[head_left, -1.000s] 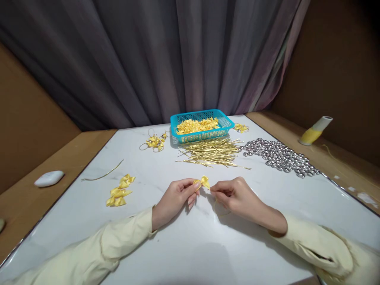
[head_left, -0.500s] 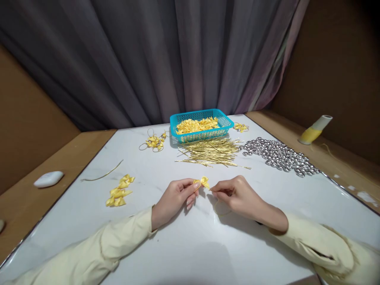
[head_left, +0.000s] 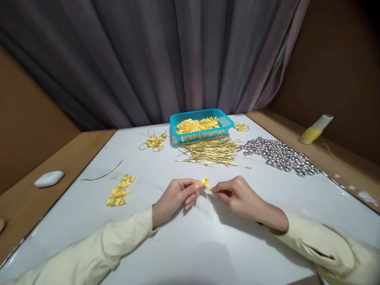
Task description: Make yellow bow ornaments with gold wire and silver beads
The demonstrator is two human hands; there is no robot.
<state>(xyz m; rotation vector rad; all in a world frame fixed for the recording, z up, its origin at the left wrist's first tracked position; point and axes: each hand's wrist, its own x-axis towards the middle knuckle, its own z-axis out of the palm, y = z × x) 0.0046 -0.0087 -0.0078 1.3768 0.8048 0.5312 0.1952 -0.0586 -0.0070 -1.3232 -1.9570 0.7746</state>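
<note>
My left hand (head_left: 180, 194) pinches a small yellow ribbon bow (head_left: 205, 182) between thumb and index finger, just above the table. At the bow's lower right edge, the fingertips of my right hand (head_left: 237, 196) are pressed together. A thin yellow thread (head_left: 218, 211) hangs in a loop under my right fingers; any needle there is too small to make out. Several folded yellow ribbon pieces (head_left: 120, 192) lie left of my left hand. Beyond both hands is a pile of gold wire ties (head_left: 212, 152).
A blue basket (head_left: 204, 136) of yellow ribbon pieces stands at the back of the white table (head_left: 178, 253). Silver beads (head_left: 282, 156) lie at right, near a yellow thread spool (head_left: 313, 132). Bows with beads and loops (head_left: 156, 142) sit at back left. A white object (head_left: 49, 179) lies far left.
The bow and my left hand have shifted very slightly to the right. Both hands keep their pinches; the other things lie where they were.
</note>
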